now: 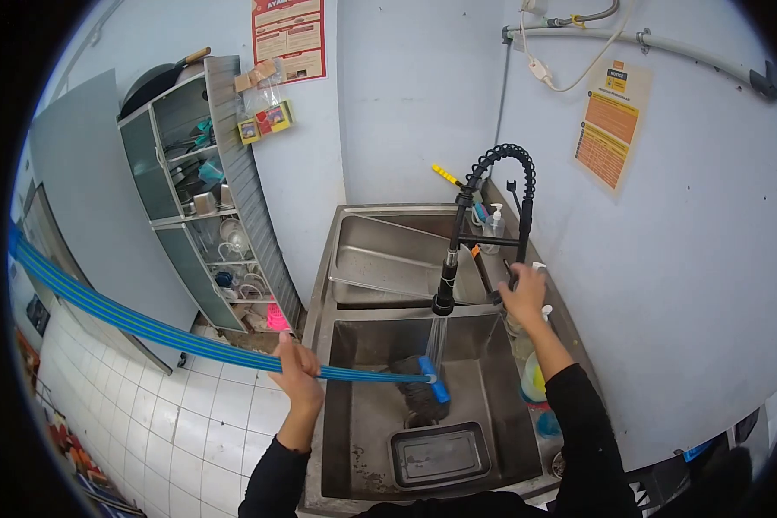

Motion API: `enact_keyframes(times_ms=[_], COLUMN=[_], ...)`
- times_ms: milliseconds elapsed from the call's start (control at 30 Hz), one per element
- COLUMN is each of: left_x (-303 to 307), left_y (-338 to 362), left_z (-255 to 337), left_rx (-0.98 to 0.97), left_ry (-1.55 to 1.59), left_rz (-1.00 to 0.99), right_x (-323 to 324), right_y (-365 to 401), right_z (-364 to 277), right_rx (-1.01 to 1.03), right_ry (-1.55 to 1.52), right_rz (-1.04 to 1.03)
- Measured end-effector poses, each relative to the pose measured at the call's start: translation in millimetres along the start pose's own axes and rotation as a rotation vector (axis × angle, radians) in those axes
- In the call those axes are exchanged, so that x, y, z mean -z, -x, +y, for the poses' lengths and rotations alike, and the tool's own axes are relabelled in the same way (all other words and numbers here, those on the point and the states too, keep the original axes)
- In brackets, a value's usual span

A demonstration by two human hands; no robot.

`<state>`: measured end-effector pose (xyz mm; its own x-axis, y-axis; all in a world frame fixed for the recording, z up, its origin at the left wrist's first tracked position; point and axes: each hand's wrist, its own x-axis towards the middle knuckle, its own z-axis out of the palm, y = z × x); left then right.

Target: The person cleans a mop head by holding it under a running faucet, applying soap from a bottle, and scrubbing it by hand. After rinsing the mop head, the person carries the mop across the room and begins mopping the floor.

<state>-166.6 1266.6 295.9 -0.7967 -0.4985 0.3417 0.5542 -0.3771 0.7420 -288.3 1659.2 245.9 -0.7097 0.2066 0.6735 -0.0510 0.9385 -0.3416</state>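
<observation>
My left hand is closed around the blue striped handle of a mop, which slants across from the far left into the sink. The mop's blue head clamp and dark grey strings lie in the sink basin, wet under running water. That water falls from the spout of a black spring-neck faucet. My right hand reaches to the faucet's right side, fingers curled at a dark lever partly hidden behind them. A dark rectangular tray lies at the basin's near end.
Large metal pans fill the sink's far compartment. Soap bottles and cups crowd the right ledge by the wall. At left stand a cabinet of kitchenware and a wok on top, above a tiled floor.
</observation>
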Motion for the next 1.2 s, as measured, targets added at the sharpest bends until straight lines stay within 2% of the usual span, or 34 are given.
enact_keyframes(times_ms=[33,100,133,167,267,300,333,433,500,567,600,667,700,800,833,933,967,1033,1100,1200], left_x=[-1,-11,-19,-21,-5,2,8,14,2,-17,-14,4,19,2,-6,-30,-31,-20,-12,-8], left_y=[-1,5,7,13,17,17,10,-7,5,30,29,26,20,18,19,33,35,23,11,-8], left_z=[-2,25,43,60,52,20,15,37,72,100,92,52,11,38,51,99,99,54,19,42], left_rx=[0.027,0.002,-0.014,-0.143,-0.205,-0.155,-0.119,-0.030,-0.127,-0.208,-0.204,-0.192,-0.105,-0.053,-0.137,-0.221,-0.238,-0.173,-0.122,-0.093], left_ry=[0.053,0.131,0.176,0.176,0.124,-0.009,0.002,0.042,0.108,0.166,0.136,0.063,0.003,0.037,0.062,0.090,0.096,0.018,-0.008,0.055], left_rz=[-0.044,-0.073,-0.096,-0.147,-0.050,0.096,0.125,0.225,0.111,-0.014,0.018,0.077,0.183,0.154,0.095,-0.144,-0.164,0.004,0.111,0.156], right_x=[-13,-57,-63,-67,-83,-67,-72,-97,-114,-117,-120,-123,-132,-138,-138,-152,-153,-142,-141,-141], right_y=[8,30,34,42,59,57,58,70,73,79,79,84,88,88,95,104,102,102,115,121], right_z=[-1,8,6,5,8,-6,-7,-7,-6,-8,-13,-15,-10,-9,-9,-7,-9,-19,-16,-16], right_rx=[0.017,-0.223,-0.293,-0.368,-0.508,-0.632,-0.696,-0.875,-0.977,-0.980,-0.979,-0.997,-1.018,-1.074,-1.105,-1.147,-1.151,-1.158,-1.056,-0.989], right_ry=[-0.072,-0.587,-0.586,-0.582,-0.873,-0.892,-0.927,-1.047,-1.161,-1.148,-1.147,-1.130,-1.147,-1.218,-1.232,-1.314,-1.143,-0.808,-0.772,-0.869], right_rz=[-0.097,-0.321,-0.405,-0.498,-0.547,-0.623,-0.660,-0.783,-0.845,-0.863,-0.869,-0.876,-0.876,-0.904,-0.931,-0.842,-0.807,-0.733,-0.661,-0.657])
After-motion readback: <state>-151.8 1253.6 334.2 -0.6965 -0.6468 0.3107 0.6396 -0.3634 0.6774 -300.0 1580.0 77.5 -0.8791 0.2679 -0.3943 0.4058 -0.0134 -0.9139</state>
